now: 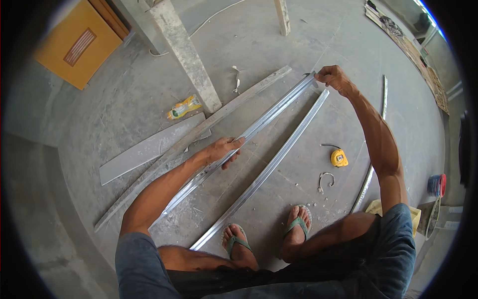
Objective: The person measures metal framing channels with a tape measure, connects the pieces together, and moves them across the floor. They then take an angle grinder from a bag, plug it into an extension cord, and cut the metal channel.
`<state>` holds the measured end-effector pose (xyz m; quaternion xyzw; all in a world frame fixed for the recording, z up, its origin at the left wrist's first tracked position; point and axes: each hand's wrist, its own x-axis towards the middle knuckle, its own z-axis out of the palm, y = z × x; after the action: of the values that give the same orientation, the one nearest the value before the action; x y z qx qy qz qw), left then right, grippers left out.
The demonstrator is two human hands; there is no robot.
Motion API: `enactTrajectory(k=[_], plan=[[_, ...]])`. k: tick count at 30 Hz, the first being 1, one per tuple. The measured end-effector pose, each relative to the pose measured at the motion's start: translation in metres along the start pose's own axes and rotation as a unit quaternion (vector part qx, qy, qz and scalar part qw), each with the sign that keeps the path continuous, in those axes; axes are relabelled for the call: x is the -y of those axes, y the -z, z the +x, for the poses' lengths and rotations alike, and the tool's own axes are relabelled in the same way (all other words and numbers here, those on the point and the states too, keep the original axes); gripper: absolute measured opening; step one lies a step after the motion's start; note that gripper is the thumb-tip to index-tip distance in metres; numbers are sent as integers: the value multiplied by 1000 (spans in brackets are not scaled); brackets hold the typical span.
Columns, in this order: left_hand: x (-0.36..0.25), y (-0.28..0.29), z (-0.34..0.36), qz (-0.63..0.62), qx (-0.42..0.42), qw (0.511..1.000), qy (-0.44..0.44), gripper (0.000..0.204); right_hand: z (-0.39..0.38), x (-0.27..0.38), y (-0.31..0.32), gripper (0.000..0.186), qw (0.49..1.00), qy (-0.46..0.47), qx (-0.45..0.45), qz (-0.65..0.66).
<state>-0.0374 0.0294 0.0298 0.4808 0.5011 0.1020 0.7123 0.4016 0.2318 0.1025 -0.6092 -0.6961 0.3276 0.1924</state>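
"What is being held?"
"A long silver metal channel (274, 110), left of a matching floor channel (271, 167). The left hand (224, 149) wraps its fingers around the held piece's middle; the right hand (334, 78) pinches the far end."
"Around the floor channel?"
"Yellow tape measure (339, 158) right, pale bar (201, 131) left."

Right of the long silver ribbed metal channel (269, 165) lying on the dusty grey floor (301, 147), a hand could pass, skirting a yellow rounded tape measure (339, 158) and a curled white strip (321, 185); left of it, a second long silver metal channel (277, 109), a dusty grey plank (244, 99) and a whitish timber leg (186, 57) obstruct
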Motion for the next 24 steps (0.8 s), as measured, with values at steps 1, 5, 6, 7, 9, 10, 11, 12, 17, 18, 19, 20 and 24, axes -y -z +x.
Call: enactTrajectory(k=[1,5,6,7,9,10,11,12,17,18,19,20,24], plan=[[1,1,5,-17,21,1000,1,59,2,-3,0,43,1000,-19,2,-7],[21,14,24,13,-8,1000,1,63,-12,4,-21,56,996,-51,-22,65],[34,22,37,59,-26,998,-19,65,-16,0,-21,60,993,-72,-54,74],[42,28,46,107,-43,993,-37,69,-18,-13,-22,59,997,-35,-74,-8],[41,31,63,148,-62,986,-53,72,-35,-39,-12,60,985,-12,-93,-142],[42,35,67,200,-80,975,-61,74,-47,-49,-13,62,979,-22,-87,-184],[43,34,72,193,-82,976,-61,74,-57,-63,-12,60,970,-57,-65,-226],[45,33,74,214,-132,965,-73,69,-69,-76,-12,58,958,-92,-43,-268],[53,32,80,316,-235,910,-129,56,-135,-94,-26,66,912,-251,170,-278],[49,31,82,321,-219,906,-164,52,-153,-96,-28,67,908,-248,163,-294],[48,34,81,327,-206,901,-196,49,-167,-96,-34,72,906,-242,158,-308],[47,38,79,328,-205,902,-193,49,-175,-102,-39,72,906,-242,161,-306],[47,46,67,335,-205,893,-219,42,-207,-131,-55,80,912,-190,179,-316]])
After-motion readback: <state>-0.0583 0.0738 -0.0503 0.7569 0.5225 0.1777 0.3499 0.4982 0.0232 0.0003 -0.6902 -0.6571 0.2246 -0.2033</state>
